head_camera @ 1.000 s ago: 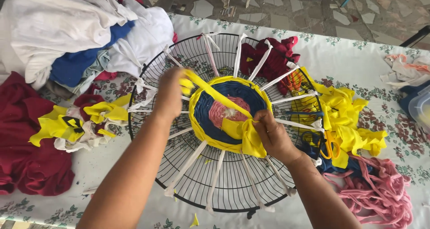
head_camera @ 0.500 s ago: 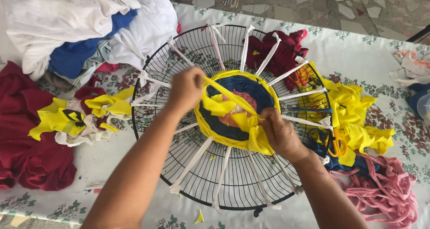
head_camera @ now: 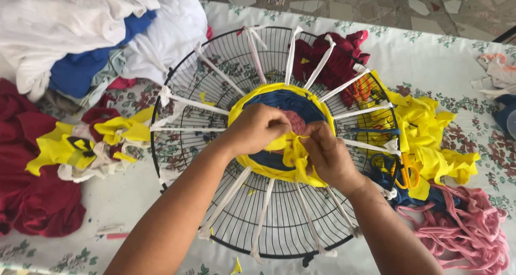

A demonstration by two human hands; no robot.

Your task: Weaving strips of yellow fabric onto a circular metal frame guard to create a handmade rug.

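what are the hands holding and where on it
Both the left hand and right hand pinch the yellow fabric strip at its loose end, over the woven centre.

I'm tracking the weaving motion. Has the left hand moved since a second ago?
Yes. The left hand has come in from the wire guard's left spokes to the woven centre, beside the right hand.

I see bright, even daylight across the whole view, soft and diffuse, with no hard glare. Shadows are faint: only a thin one under the wire grille (head_camera: 215, 81) on the tablecloth (head_camera: 446, 60). The white cloths (head_camera: 59, 22) at top left are nearly washed out. Both hands (head_camera: 258, 127) look slightly soft. Focus otherwise holds to the edges, with mild wide-angle bending.
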